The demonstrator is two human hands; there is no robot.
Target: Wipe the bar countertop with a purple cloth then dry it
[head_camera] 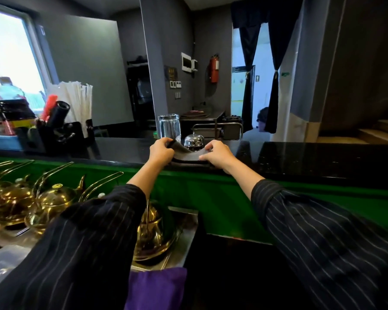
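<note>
I read this location as a café or bar service area. Indicators: a long black bar countertop [311, 157] across the middle; a service bell [193, 142] and a glass [169, 127] standing on it; wrapped straws [76, 101] far left; brass teapots [52, 202] near left; a wall-mounted fire extinguisher [214, 69] beyond.

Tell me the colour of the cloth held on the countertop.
The cloth is dark grey, best in the head view.
</note>
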